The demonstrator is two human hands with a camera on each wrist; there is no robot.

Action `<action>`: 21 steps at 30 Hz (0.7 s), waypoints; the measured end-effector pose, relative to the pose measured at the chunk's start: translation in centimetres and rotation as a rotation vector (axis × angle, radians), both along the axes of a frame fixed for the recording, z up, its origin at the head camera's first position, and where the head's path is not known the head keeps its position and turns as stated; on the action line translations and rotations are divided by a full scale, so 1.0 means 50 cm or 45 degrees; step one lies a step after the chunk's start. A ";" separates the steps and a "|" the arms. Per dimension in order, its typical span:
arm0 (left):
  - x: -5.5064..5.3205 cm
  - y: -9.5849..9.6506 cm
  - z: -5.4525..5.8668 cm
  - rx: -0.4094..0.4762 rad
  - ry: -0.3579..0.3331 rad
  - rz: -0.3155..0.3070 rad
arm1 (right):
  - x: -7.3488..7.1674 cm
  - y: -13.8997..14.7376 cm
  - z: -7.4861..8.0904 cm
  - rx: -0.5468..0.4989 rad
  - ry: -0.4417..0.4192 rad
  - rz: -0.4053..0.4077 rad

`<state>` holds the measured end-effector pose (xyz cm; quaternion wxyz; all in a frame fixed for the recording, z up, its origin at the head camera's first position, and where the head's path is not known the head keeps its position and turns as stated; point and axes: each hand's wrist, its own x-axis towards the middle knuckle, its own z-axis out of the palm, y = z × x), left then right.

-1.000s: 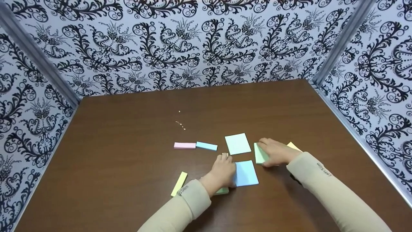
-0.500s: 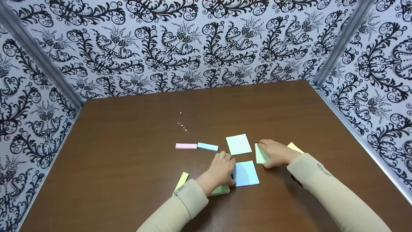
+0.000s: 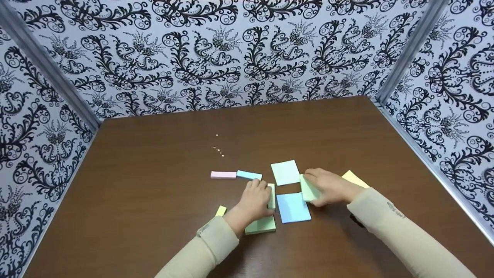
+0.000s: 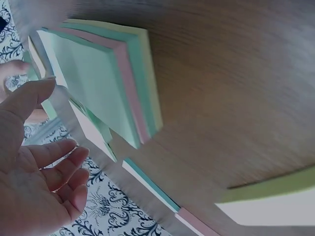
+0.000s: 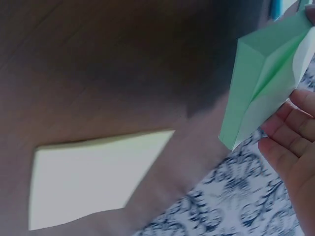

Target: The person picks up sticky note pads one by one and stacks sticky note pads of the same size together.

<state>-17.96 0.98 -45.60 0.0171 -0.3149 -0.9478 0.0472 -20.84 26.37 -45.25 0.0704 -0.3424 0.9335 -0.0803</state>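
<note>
My right hand [image 3: 328, 185] grips a light green sticky note pad [image 5: 246, 93], its left edge overlapping the corner of the blue sticky note pad [image 3: 294, 208] in the head view. My left hand [image 3: 254, 200] hovers over the left side of the group, fingers loosely bent and, in the left wrist view, holding nothing. Beside its fingertips shows a narrow pale green pad [image 3: 271, 196]. Below the palm lies a layered stack of sticky notes [image 4: 93, 78] in green, pink, teal and yellow. A pale mint pad [image 3: 285, 172] lies just behind the blue one.
A pink strip pad [image 3: 223, 175] and a light blue strip pad [image 3: 249, 175] lie end to end behind the left hand. A yellow strip pad [image 3: 220, 211] is partly under the left forearm. A yellow square pad [image 5: 98, 177] lies beyond the right wrist. Patterned walls [image 3: 247, 50] enclose the table.
My left hand has drawn back to the left from the blue pad, uncovering the narrow pale green pad. My right hand has shifted the green pad left, over the blue pad's corner.
</note>
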 end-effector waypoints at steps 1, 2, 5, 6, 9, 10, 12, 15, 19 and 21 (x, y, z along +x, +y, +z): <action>0.000 -0.005 -0.001 0.017 -0.012 0.008 | 0.004 -0.007 0.001 0.012 0.022 0.027; -0.001 -0.009 -0.002 0.028 -0.023 0.015 | 0.008 -0.014 0.003 0.022 0.043 0.051; -0.001 -0.020 -0.005 0.065 -0.045 0.031 | 0.018 -0.035 0.004 0.053 0.103 0.109; -0.001 -0.024 -0.005 0.078 -0.049 0.037 | 0.021 -0.042 0.004 0.060 0.119 0.130; -0.002 -0.034 -0.005 0.116 -0.040 0.051 | 0.028 -0.062 0.001 0.077 0.147 0.187; -0.002 -0.037 -0.005 0.129 -0.033 0.053 | 0.030 -0.067 -0.001 0.081 0.151 0.205; -0.003 -0.043 -0.004 0.148 -0.025 0.057 | 0.034 -0.077 -0.006 0.104 0.154 0.238; -0.003 -0.050 -0.004 0.162 -0.028 0.066 | 0.037 -0.091 -0.014 0.122 0.167 0.280; 0.000 -0.058 -0.003 0.173 -0.036 0.084 | 0.038 -0.105 -0.020 0.128 0.176 0.301; 0.001 -0.061 -0.004 0.183 -0.029 0.087 | 0.037 -0.109 -0.021 0.131 0.165 0.298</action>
